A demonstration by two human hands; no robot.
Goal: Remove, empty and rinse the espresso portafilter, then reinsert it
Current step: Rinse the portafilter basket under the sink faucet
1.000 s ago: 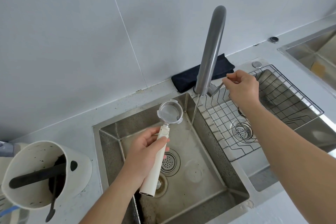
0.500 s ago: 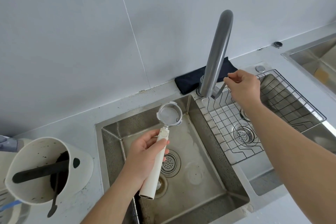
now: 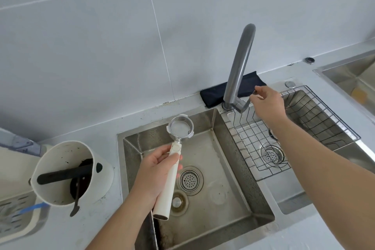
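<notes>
My left hand [image 3: 156, 172] grips the white handle of the portafilter [image 3: 180, 128], whose round metal basket faces up over the left basin of the sink [image 3: 205, 229]. The basket looks empty and shiny. My right hand [image 3: 267, 103] pinches the thin lever of the grey tap [image 3: 239, 67] at the back of the sink. No water stream is visible under the spout. The portafilter basket sits left of the tap's base, apart from it.
A white knock box [image 3: 71, 170] with a black bar and dark coffee grounds stands left of the sink, a dark spoon leaning in it. A wire rack [image 3: 316, 119] fills the right basin. A dark cloth [image 3: 215, 95] lies behind the tap. Another basin [image 3: 353, 79] sits far right.
A thin water stream ran from the spout a second ago; none shows now. My right hand stayed on the tap lever. The portafilter stayed held over the left basin.
</notes>
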